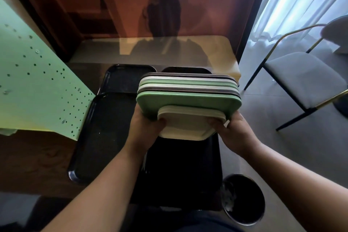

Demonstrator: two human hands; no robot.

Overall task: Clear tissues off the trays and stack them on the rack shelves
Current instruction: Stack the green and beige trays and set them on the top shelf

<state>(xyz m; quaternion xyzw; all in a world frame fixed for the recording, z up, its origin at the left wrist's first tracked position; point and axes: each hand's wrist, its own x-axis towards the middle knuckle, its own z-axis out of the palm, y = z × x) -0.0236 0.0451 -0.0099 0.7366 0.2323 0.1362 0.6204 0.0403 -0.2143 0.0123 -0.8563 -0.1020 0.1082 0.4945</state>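
While both hands hold it up, a stack of trays (188,96) hangs above the dark surface (37,156).
The left hand (145,128) and right hand (235,130) each keep a closed grip on the stack's near edge; black trays (98,137) lie below, a bin (243,199) near right, a chair (301,77) far right.

1. This looks like a cafeteria or restaurant dining area: a stack of coloured serving trays (188,92) is held up in both grips.
2. Black trays (101,133) lie on the dark desk (37,158) below the grips.
3. A padded chair (301,79) and bin (243,199) stand right of them, by a curtained window (301,0).
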